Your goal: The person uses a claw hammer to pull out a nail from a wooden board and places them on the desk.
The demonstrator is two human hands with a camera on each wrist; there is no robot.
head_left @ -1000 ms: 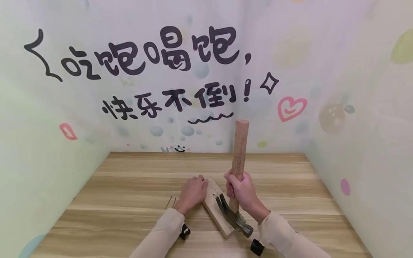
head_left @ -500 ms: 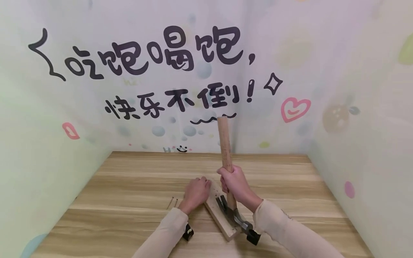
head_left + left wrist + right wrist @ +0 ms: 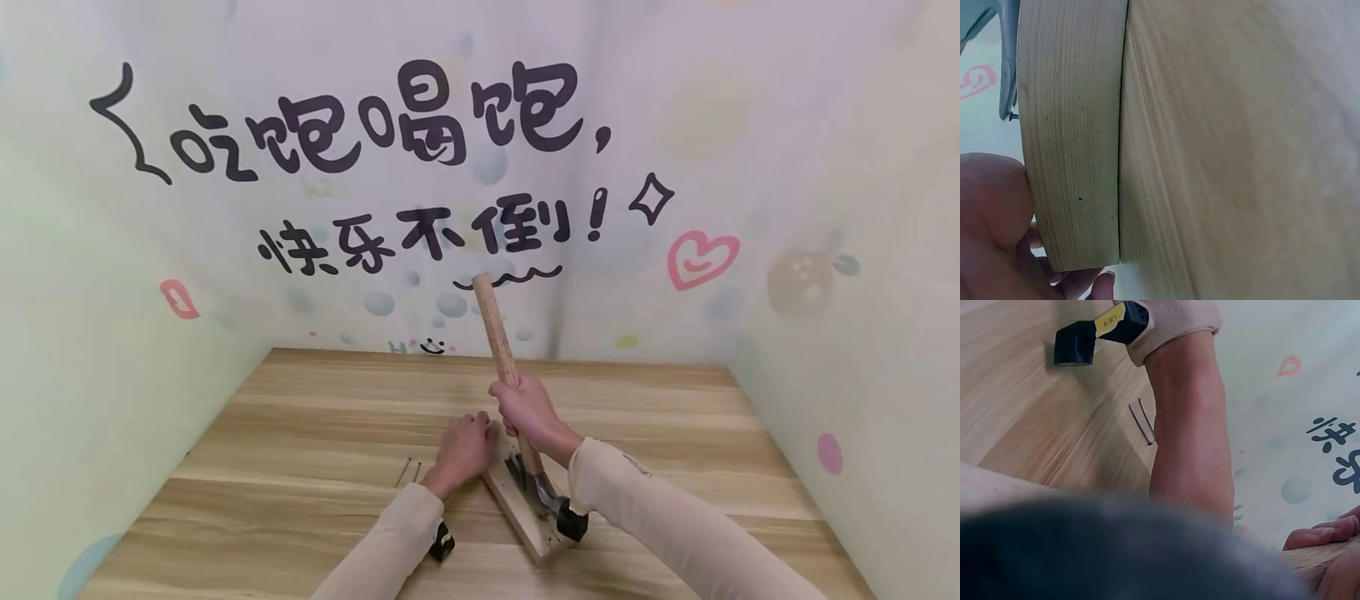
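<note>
A thick wooden block lies slanted on the table, its far end gripped by my left hand. In the left wrist view, fingers of that hand curl round the end of the block. My right hand grips the wooden handle of a claw hammer. The handle points up and leans left, with the metal head low over the block. Seen from the left wrist, the claw reaches down right beside a small nail sticking out of the block's face.
Two loose nails lie on the table left of my left forearm. Black wrist devices sit at both sleeves. A printed wall closes off the table's back edge, with further walls at both sides.
The hammer handle has swung from nearly upright to leaning left, and my right hand has moved left with it. My left hand keeps its grip on the block. The head view has shifted slightly.
</note>
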